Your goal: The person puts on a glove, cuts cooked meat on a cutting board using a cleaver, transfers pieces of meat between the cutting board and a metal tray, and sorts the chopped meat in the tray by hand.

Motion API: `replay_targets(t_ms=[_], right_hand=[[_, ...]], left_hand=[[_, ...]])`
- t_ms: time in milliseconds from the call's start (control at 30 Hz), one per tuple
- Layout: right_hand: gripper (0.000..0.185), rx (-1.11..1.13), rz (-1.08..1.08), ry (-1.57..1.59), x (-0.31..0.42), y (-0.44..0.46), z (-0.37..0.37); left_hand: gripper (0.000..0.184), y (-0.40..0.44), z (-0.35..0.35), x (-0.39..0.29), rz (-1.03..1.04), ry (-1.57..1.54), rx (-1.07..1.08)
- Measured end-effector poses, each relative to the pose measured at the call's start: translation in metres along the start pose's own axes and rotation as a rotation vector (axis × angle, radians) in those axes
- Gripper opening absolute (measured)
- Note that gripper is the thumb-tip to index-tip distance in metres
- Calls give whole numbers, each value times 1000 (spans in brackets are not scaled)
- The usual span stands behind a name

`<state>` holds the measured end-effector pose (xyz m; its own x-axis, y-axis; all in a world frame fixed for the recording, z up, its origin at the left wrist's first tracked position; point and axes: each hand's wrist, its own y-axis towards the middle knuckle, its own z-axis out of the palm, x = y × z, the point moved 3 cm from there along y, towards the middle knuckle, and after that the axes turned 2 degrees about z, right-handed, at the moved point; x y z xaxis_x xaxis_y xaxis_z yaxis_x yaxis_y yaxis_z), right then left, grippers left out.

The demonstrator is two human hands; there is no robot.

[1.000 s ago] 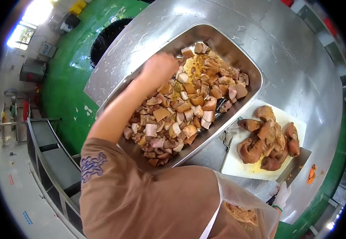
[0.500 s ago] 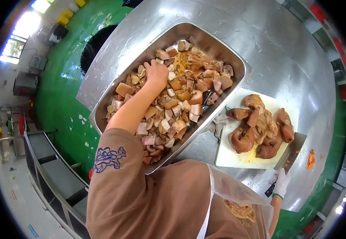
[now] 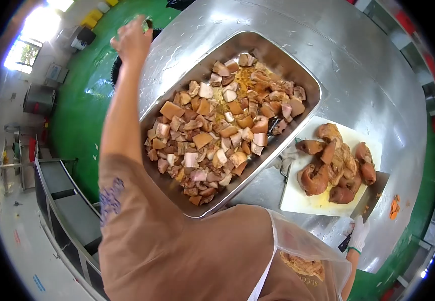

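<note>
Left hand (image 3: 133, 41) moved from tray (image 3: 297, 72) toward bin (image 3: 116, 71), cannot tell if grasping, right hand (image 3: 359, 235) gripping cleaver (image 3: 373, 193)

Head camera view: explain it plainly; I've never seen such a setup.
No machine here, just a person working by hand. The camera sits on the person's head, looking forward and down, so a brown shirt fills the bottom. On the metal table sit a metal pan of cut meat and a white board with larger meat pieces. The gloved right hand holds a wide knife. The bare left hand is raised, partly hiding a dark bin; whether it holds anything is unclear.
</note>
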<state>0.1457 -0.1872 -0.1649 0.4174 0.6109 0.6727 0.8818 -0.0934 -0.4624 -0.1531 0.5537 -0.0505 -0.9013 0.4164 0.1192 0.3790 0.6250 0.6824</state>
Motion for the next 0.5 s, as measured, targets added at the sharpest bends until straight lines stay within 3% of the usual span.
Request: replay_targets(t_ms=[33, 133, 167, 200, 267, 333, 400, 500], right_hand=[[28, -16, 1, 12, 1, -1, 0], [27, -47, 29, 35, 5, -5, 3], [29, -14, 17, 18, 1, -3, 4], [32, 10, 9, -5, -3, 3, 2], [32, 10, 12, -38, -9, 8, -5], [27, -10, 17, -40, -1, 1, -2], [23, -28, 38, -45, 1, -2, -1], [20, -24, 23, -23, 5, -5, 3]], left_hand=[[61, 14, 18, 25, -248, 9, 291], [67, 13, 5, 4, -91, 39, 299], [64, 0, 2, -23, 59, -27, 200], [50, -24, 2, -53, 225, -398, 78], [19, -86, -38, -139, 393, -1066, 155], [17, -143, -33, -203, 659, -897, 640], [20, -182, -32, -233, 732, -1037, 759], [21, -190, -24, -248, 792, -404, 973]])
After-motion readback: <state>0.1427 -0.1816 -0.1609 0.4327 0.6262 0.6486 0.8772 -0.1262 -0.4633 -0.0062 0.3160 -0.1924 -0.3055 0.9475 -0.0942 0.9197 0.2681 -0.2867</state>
